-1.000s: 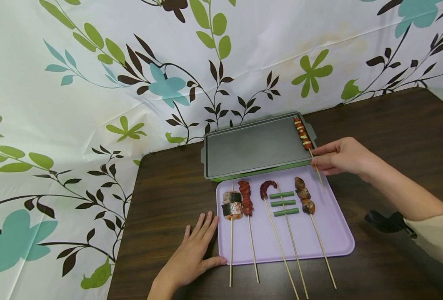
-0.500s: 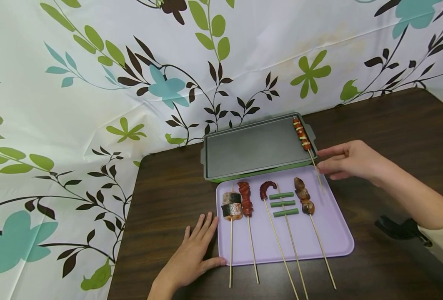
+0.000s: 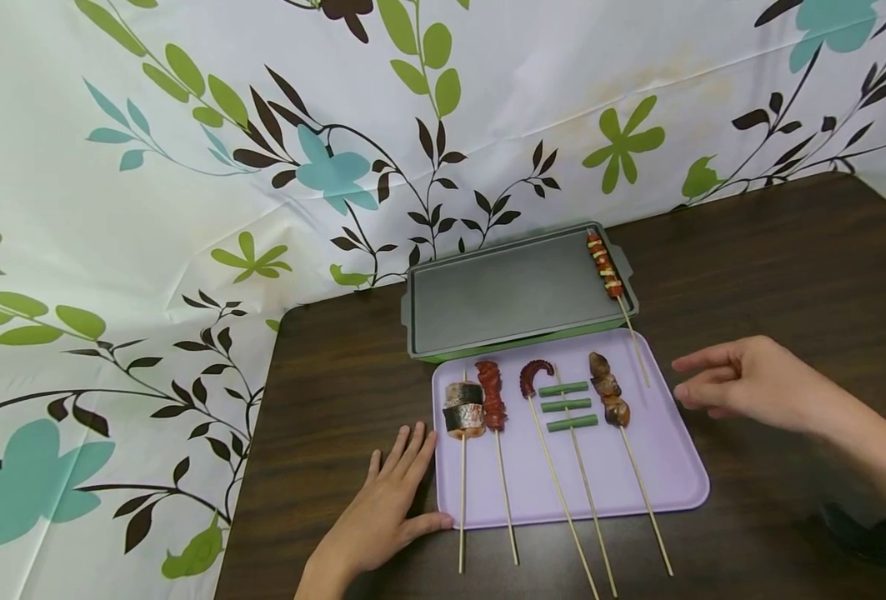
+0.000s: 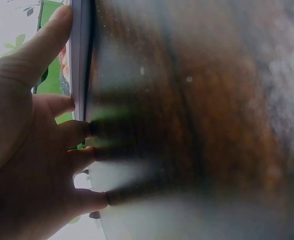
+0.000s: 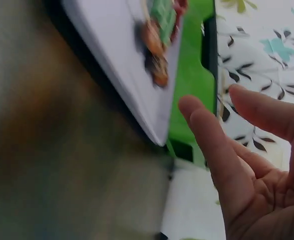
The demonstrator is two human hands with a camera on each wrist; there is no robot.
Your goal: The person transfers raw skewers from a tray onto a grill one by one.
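My left hand (image 3: 412, 487) lies flat on the dark wooden table, its thumb against the near left corner of the purple tray (image 3: 638, 483). In the left wrist view that thumb (image 4: 46, 40) touches the tray's edge (image 4: 79, 60). My right hand (image 3: 701, 379) hovers open and holds nothing, just right of the tray, nearest the brown meat skewer (image 3: 609, 400). A red-and-yellow skewer (image 3: 605, 268) lies at the right end of the green grill pan (image 3: 503, 296), its stick reaching over the tray.
On the tray lie a fish-roll skewer (image 3: 463, 408), a red meat skewer (image 3: 492, 396), an octopus skewer (image 3: 534, 377) and a green bean skewer (image 3: 566, 406). A floral cloth (image 3: 187, 208) hangs behind and to the left. A dark object (image 3: 873, 542) sits at the near right.
My right hand let go of the red-and-yellow skewer's stick and drew back toward me and to the right. The skewer stays on the grill pan. The left hand has not moved.
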